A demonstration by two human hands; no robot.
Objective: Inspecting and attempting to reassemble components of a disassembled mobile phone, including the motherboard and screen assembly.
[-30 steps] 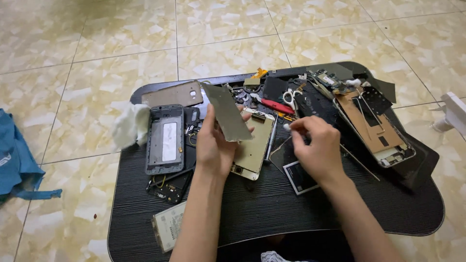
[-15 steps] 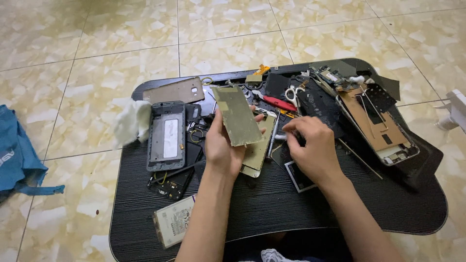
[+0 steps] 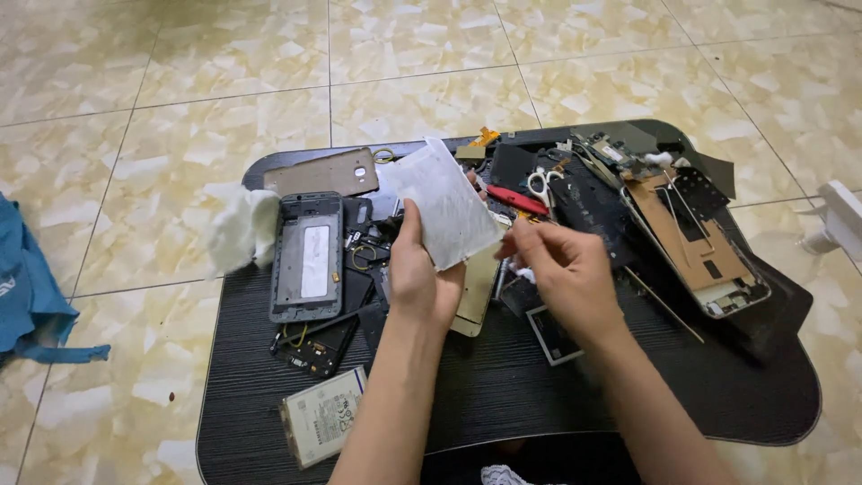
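We are holding a thin pale sheet (image 3: 446, 216) tilted above the dark worktop (image 3: 503, 395), our left hand (image 3: 422, 278) pinching its lower edge, our right hand (image 3: 561, 269) loosely curled beside it. It looks light, flexible; edges suit gripping.

White cloth (image 3: 241, 229) at table (image 3: 503, 395) edge; scissors (image 3: 541, 187) (small); blue fabric (image 3: 31, 287) on floor.
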